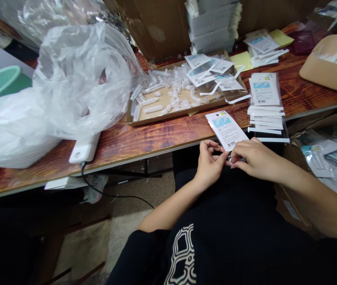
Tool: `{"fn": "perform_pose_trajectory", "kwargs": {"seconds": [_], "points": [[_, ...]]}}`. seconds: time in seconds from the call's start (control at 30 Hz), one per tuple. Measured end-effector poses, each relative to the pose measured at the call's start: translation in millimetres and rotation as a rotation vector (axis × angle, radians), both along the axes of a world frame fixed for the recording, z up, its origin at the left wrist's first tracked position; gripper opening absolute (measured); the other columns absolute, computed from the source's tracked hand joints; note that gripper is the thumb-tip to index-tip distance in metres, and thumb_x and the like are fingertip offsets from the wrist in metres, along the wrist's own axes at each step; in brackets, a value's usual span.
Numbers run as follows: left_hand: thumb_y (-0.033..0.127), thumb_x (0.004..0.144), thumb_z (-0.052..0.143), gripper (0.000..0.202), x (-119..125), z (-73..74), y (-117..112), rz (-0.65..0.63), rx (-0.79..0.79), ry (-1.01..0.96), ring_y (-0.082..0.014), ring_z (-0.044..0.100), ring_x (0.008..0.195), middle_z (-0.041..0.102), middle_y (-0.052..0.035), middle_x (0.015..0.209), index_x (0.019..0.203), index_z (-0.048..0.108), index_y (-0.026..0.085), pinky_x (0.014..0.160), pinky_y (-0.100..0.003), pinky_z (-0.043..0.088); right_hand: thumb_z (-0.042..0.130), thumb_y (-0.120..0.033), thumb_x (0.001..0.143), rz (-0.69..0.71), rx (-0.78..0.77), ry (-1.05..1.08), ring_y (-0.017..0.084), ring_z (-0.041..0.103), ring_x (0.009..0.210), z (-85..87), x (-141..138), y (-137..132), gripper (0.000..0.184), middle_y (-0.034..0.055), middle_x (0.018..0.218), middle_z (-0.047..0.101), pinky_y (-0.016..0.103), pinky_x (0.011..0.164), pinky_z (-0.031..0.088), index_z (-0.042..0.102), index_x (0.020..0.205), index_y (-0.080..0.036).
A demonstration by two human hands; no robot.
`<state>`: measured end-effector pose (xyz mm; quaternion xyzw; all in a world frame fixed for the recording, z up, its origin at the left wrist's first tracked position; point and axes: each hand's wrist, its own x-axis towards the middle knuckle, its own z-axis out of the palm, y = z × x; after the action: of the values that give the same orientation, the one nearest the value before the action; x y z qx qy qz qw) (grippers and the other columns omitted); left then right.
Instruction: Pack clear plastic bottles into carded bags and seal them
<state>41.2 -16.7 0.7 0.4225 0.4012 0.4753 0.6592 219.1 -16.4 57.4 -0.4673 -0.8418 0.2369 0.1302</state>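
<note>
Fingers, my L hand [211, 166] + R hand [252, 156], pinch card pack [227, 129], near end; long axis fwd, tipped L; R overlaps corner.

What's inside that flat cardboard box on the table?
The cardboard box holds lots of small clear plastic pieces, some tube-shaped. Printed packets lie across its right end, so whatever they cover there can't be seen.

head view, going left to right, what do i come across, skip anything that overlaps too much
Green basin → white device → left hand → right hand → tan container.
</note>
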Motion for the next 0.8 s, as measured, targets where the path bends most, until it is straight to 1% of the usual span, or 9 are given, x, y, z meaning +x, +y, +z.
{"fn": "perform_pose_trajectory", "kwargs": {"seconds": [0.2, 0.37, 0.43, 0.53, 0.6, 0.63, 0.73, 0.77, 0.8], "points": [[0.032, 0.077, 0.083, 0.059, -0.8, -0.2, 0.7, -0.014, 0.021, 0.031, -0.008, 0.068, 0.053, 0.065, 0.0072, 0.087, 0.102, 0.031, 0.026, 0.054, -0.021, 0.056, 0.062, -0.013, 0.081, -0.01, -0.011, -0.017, 0.019, 0.059, 0.076, -8.2, -5.4, 3.2, 0.011, 0.0024, 0.076, 0.066, 0.034, 0.075, 0.033, 0.059, 0.074, -0.02], [0.031, 0.074, 0.084, 0.062, -1.0, -0.8, 3.1, 0.022, -0.008, 0.002, -0.0098, 0.068, 0.05, 0.064, 0.0091, 0.083, 0.1, 0.029, 0.027, 0.052, -0.023, 0.057, 0.062, -0.018, 0.085, 0.044, -0.077, 0.082, 0.018, 0.059, 0.079, -13.9, -2.8, 6.5, 0.01, 0.0023, 0.078, 0.065, 0.037, 0.084, 0.039, 0.058, 0.076, -0.02], [0.031, 0.072, 0.085, 0.062, -2.8, -0.4, 6.6, 0.07, -0.022, -0.008, -0.0103, 0.068, 0.048, 0.063, 0.0104, 0.082, 0.098, 0.028, 0.027, 0.05, -0.022, 0.056, 0.062, -0.025, 0.089, 0.135, -0.109, 0.138, 0.019, 0.06, 0.082, -5.7, 6.1, 6.5, 0.012, 0.0032, 0.082, 0.067, 0.038, 0.084, 0.041, 0.06, 0.078, -0.021], [0.032, 0.068, 0.087, 0.065, -9.5, 1.2, 13.6, 0.163, -0.029, -0.011, -0.0109, 0.069, 0.048, 0.062, 0.0123, 0.08, 0.096, 0.029, 0.026, 0.05, -0.021, 0.056, 0.06, -0.035, 0.096, 0.215, -0.157, 0.247, 0.019, 0.063, 0.078, 21.7, 35.0, 6.8, 0.019, 0.0039, 0.084, 0.069, 0.037, 0.075, 0.047, 0.063, 0.082, -0.023], [0.032, 0.066, 0.088, 0.066, -15.2, 2.9, 17.7, 0.188, -0.036, -0.003, -0.0113, 0.068, 0.047, 0.062, 0.0129, 0.078, 0.095, 0.029, 0.026, 0.05, -0.022, 0.056, 0.061, -0.04, 0.099, 0.107, -0.061, 0.335, 0.018, 0.065, 0.076, 44.1, 66.0, 13.6, 0.021, 0.0045, 0.083, 0.07, 0.037, 0.07, 0.05, 0.065, 0.084, -0.026], [0.032, 0.065, 0.088, 0.066, -17.6, 3.8, 19.3, 0.19, -0.043, 0.006, -0.0112, 0.068, 0.047, 0.062, 0.013, 0.078, 0.095, 0.03, 0.026, 0.05, -0.022, 0.056, 0.064, -0.041, 0.098, -0.013, 0.065, 0.38, 0.019, 0.067, 0.079, 54.1, 84.7, 21.1, 0.02, 0.0055, 0.085, 0.072, 0.039, 0.071, 0.051, 0.065, 0.085, -0.027], [0.032, 0.064, 0.09, 0.064, -21.8, 6.7, 22.0, 0.186, -0.068, 0.038, -0.0115, 0.069, 0.048, 0.062, 0.0121, 0.079, 0.093, 0.033, 0.025, 0.051, -0.022, 0.057, 0.073, -0.044, 0.094, -0.54, 0.679, 0.472, 0.024, 0.067, 0.093, 73.6, 149.9, 64.6, 0.017, 0.0143, 0.104, 0.074, 0.046, 0.084, 0.051, 0.063, 0.089, -0.032], [0.034, 0.063, 0.091, 0.063, -22.2, 7.6, 22.5, 0.185, -0.074, 0.048, -0.0117, 0.069, 0.049, 0.063, 0.0115, 0.079, 0.091, 0.035, 0.024, 0.051, -0.022, 0.057, 0.074, -0.045, 0.094, -0.679, 0.819, 0.459, 0.023, 0.065, 0.09, 76.5, 173.3, 84.7, 0.017, 0.0172, 0.108, 0.074, 0.045, 0.083, 0.05, 0.064, 0.091, -0.031], [0.035, 0.062, 0.091, 0.063, -22.3, 8.6, 22.9, 0.183, -0.078, 0.058, -0.0119, 0.069, 0.049, 0.062, 0.0108, 0.079, 0.09, 0.037, 0.023, 0.051, -0.022, 0.057, 0.07, -0.047, 0.096, -0.728, 0.892, 0.408, 0.022, 0.063, 0.09, 78.1, 196.3, 106.0, 0.018, 0.0191, 0.11, 0.073, 0.042, 0.084, 0.05, 0.064, 0.091, -0.03]]}}
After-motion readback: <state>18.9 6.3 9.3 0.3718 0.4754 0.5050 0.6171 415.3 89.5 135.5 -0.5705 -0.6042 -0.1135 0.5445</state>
